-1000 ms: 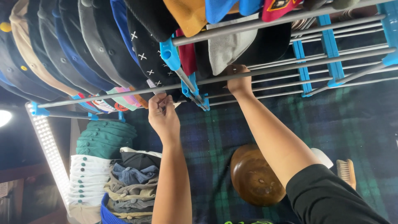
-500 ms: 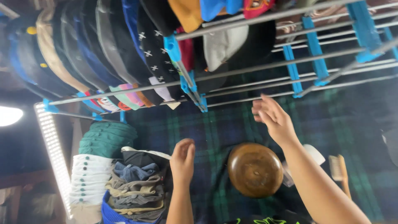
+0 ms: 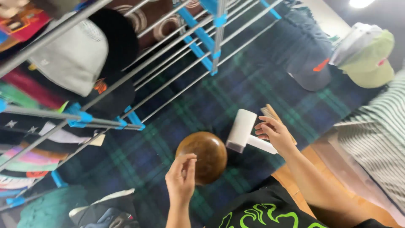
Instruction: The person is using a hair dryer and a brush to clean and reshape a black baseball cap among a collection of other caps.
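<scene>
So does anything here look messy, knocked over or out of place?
Nothing stands out. The caps hang on the grey and blue rack; the wooden dome, the white tool and the brush lie on the plaid cloth. Both hands are empty.

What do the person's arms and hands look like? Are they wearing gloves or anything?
No gloves. The left hand and the right hand are both bare, and so are the forearms, with no rings, watch or bracelets that can be seen. The only clothing in view is a black top with curly bright green markings printed on it.
</scene>
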